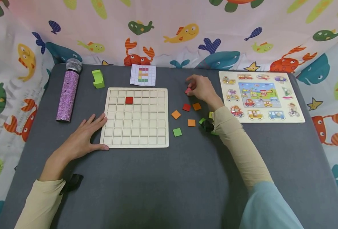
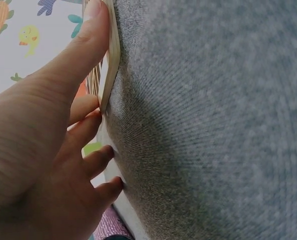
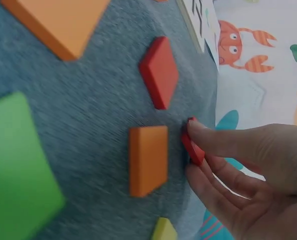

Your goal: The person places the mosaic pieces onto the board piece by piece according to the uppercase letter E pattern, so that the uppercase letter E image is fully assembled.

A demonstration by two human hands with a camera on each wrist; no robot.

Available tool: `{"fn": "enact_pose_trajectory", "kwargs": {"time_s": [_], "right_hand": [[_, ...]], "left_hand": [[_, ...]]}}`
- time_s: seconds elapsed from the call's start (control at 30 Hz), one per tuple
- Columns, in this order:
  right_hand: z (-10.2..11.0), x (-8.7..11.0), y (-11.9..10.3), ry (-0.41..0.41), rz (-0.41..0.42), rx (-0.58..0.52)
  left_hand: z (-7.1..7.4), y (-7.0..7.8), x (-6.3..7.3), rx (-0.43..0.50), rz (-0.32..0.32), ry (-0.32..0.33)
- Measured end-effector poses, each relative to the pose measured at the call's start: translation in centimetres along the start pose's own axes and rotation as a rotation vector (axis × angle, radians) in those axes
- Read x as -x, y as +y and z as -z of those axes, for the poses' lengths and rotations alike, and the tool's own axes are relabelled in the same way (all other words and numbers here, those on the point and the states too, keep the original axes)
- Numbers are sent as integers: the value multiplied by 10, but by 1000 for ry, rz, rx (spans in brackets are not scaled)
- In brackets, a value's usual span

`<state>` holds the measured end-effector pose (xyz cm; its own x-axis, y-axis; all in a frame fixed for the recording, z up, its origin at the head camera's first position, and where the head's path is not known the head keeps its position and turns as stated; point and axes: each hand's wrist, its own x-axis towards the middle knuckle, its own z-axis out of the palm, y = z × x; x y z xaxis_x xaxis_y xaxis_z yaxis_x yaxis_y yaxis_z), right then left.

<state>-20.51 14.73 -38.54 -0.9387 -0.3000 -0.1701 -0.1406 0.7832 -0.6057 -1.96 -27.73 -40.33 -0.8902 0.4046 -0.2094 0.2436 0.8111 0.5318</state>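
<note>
Your right hand [image 1: 202, 88] pinches a red tile [image 1: 188, 90] between thumb and fingers, right of the grid board [image 1: 135, 132]; your left hand [image 1: 81, 140], fingers spread, touches the grid board's left edge.

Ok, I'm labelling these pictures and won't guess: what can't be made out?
- Head view: full outlines of the green tiles beside the right sleeve, covered by it and the black wrist device.
- Head view: fine detail on the paper card, too small.
- Right wrist view: part of the held red tile, behind the fingers.
- Left wrist view: the board's squares, seen nearly edge-on.
</note>
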Motion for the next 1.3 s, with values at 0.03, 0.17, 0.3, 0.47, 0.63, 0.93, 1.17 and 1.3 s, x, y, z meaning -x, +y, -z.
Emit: {"fn": "enact_pose_trajectory", "kwargs": {"time_s": [0.03,0.17,0.3,0.47,0.63,0.93,1.17,1.3], "right_hand": [[2,-1,-2,-13,7,-4],[7,-4,-11,-70,45,-40],[7,-9,-27,-125,86,-90],[-3,-16,-44,-173,144,-120],[-19,-21,-53,-227,187,-179],[-57,-30,-73,-214,318,-312],[-80,-38,-96,-153,357,-376],[-90,-40,-105,-157,354,-394]], "left_hand": [[0,0,0,0,-3,0],[0,-2,1,-1,-13,2],[-1,-2,1,3,-13,-4],[-2,-1,0,6,-11,-12],[-2,-2,-1,4,0,-8],[-3,-4,-1,8,-15,5],[-4,-5,-1,5,-21,21],[-3,-3,0,8,-11,18]]}}
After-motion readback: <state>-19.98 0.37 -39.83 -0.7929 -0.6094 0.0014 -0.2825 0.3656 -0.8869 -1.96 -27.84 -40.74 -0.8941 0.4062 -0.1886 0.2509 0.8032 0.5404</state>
